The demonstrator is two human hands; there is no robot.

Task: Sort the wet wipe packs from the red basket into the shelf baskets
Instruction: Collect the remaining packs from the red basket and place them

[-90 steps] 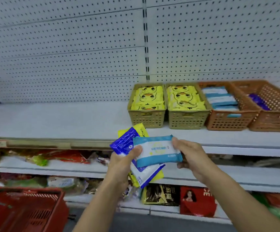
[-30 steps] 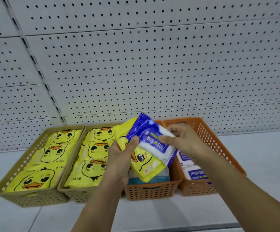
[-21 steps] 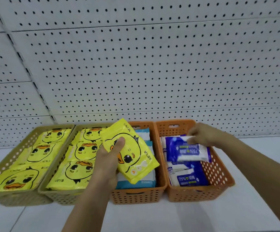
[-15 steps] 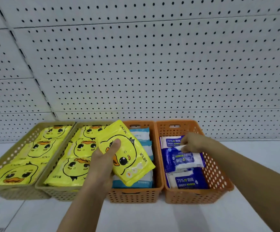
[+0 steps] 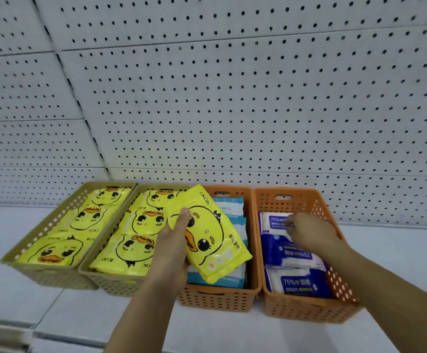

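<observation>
My left hand [image 5: 174, 248] grips a yellow duck wipe pack [image 5: 207, 238], tilted above the left orange basket [image 5: 217, 299], which holds light blue packs [image 5: 229, 207]. My right hand [image 5: 309, 233] is inside the right orange basket [image 5: 309, 309]. Its loosely bent fingertips touch the far edge of a dark blue pack [image 5: 294, 253] that lies flat between two other blue packs. Two tan baskets [image 5: 54, 276] [image 5: 115, 286] on the left hold yellow duck packs. The red basket is out of view.
The four baskets stand side by side on a white shelf [image 5: 398, 250], backed by a white pegboard wall [image 5: 232, 98]. Bare shelf surface lies to the left and right of the row and in front of it.
My right hand took the dark blue pack from the stack in my left hand and laid it in the right orange basket. My left hand keeps the yellow duck pack.
</observation>
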